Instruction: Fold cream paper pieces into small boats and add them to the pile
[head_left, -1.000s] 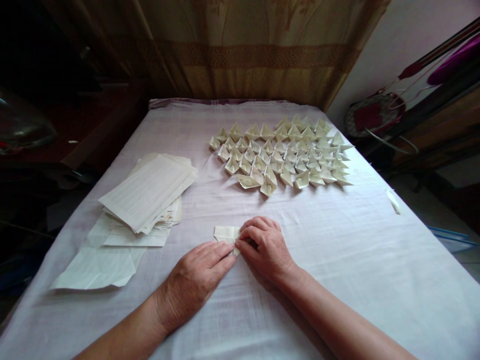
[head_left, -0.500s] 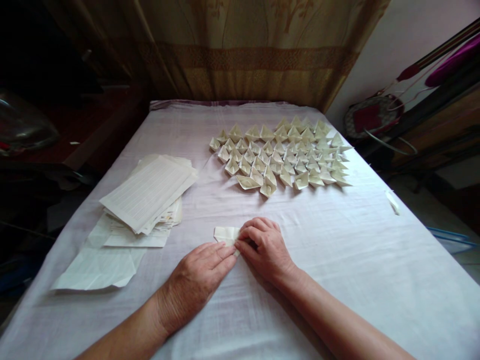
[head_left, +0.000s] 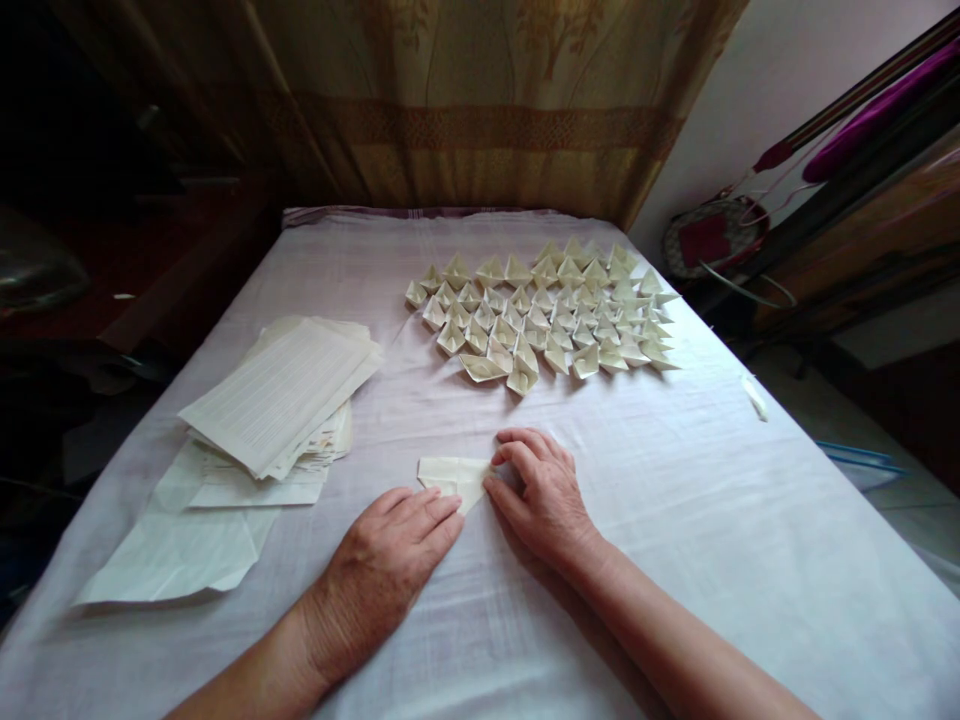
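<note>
A small folded piece of cream paper [head_left: 454, 470] lies on the cloth-covered surface in front of me, its upper part flat and its lower side slanting to a point. My left hand [head_left: 401, 555] rests flat with outstretched fingers, the fingertips pressing on the paper's lower left part and hiding some of it. At the paper's right end is my right hand [head_left: 544, 490], fingers bent and thumb apart from the index finger, both tips touching the edge. Farther back stand several rows of folded paper boats [head_left: 536, 315].
A stack of loose paper sheets [head_left: 289, 390] lies on the left, with a crumpled sheet [head_left: 180, 550] under it. A white scrap [head_left: 754, 398] sits near the right edge of the pale cloth [head_left: 675, 520]. A patterned curtain [head_left: 480, 130] hangs behind.
My right hand has loosened from its closed grip and shifted right off the paper, so more of the folded piece shows. My left hand still presses it. The view has shifted slightly.
</note>
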